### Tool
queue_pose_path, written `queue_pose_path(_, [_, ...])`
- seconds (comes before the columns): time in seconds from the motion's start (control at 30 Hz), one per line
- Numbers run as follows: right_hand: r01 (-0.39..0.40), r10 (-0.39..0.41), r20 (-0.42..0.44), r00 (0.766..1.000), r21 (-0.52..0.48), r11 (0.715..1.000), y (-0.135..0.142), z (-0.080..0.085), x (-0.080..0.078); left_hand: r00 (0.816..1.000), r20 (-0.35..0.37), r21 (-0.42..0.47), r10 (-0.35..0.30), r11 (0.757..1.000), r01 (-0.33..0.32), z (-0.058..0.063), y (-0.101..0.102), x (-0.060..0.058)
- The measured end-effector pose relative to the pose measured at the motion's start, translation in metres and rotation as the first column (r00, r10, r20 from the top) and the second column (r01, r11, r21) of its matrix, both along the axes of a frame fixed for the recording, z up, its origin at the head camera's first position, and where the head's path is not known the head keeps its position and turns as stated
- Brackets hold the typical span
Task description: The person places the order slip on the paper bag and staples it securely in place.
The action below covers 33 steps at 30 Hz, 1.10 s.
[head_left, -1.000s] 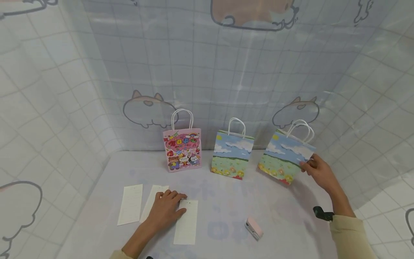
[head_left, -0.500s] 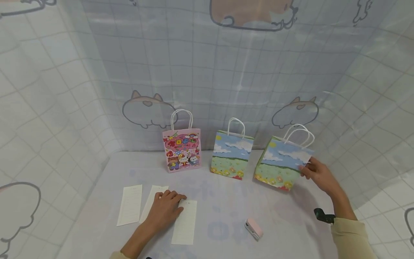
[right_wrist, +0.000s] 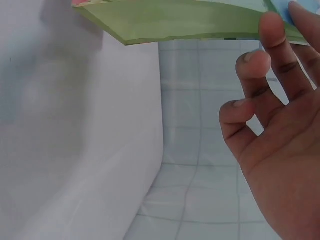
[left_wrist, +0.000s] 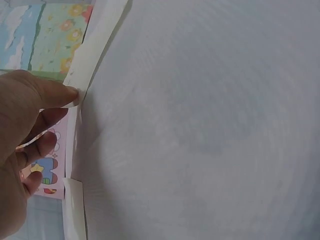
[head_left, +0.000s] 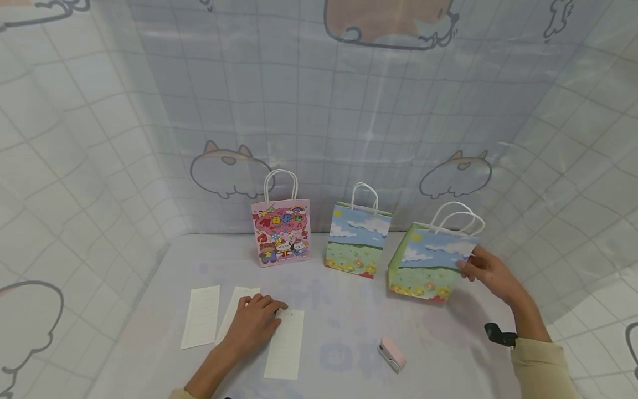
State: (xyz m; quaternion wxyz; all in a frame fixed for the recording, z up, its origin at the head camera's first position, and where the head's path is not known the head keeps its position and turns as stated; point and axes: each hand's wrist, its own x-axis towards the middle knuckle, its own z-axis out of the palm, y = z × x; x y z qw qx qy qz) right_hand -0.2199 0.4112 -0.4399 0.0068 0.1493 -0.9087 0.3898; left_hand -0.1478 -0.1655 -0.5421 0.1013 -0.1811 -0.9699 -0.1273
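My right hand (head_left: pixel 490 271) pinches the right edge of a paper gift bag (head_left: pixel 428 260) printed with sky, grass and flowers, with white handles. In the right wrist view, the bag's green side (right_wrist: pixel 185 22) lies past the fingertips. My left hand (head_left: pixel 251 324) rests over a middle paper slip (head_left: pixel 242 290), hiding much of it. Its thumb touches the upper part of the right paper slip (head_left: pixel 284 352); in the left wrist view the thumb (left_wrist: pixel 60 94) meets that slip's edge, with the other fingers loosely bent. Another slip (head_left: pixel 200 317) lies further left.
A matching landscape gift bag (head_left: pixel 358 241) stands in the middle, and a pink cartoon gift bag (head_left: pixel 282 235) stands left of it. A small pink stapler (head_left: pixel 391 354) lies near the front. Patterned cloth walls (head_left: pixel 349 122) enclose the table (head_left: pixel 339 316) behind and at both sides.
The right bag has straightened from its tilt, come lower and nearer, and turned so its green left side shows. The right slip has swung slightly left at its lower end. My left hand barely moves.
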Motion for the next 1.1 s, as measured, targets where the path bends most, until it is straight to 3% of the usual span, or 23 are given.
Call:
queue_pose_path(0.5, [-0.06, 0.06, -0.007, 0.998, -0.032, 0.998, -0.009, -0.005, 0.003, 1.0, 0.02, 0.028, 0.02, 0.999, -0.021, 0.005, 0.002, 0.0])
queue_pose_path(0.83, [-0.11, 0.109, -0.011, 0.994, -0.06, 0.992, -0.016, -0.004, -0.003, 1.0, 0.002, 0.083, -0.004, 0.997, 0.004, 0.01, 0.002, 0.0])
queue_pose_path(1.1, [-0.182, 0.182, -0.006, 0.983, -0.081, 0.98, -0.029, 0.002, -0.003, 0.998, -0.052, 0.148, -0.039, 0.988, 0.046, 0.012, 0.003, 0.0])
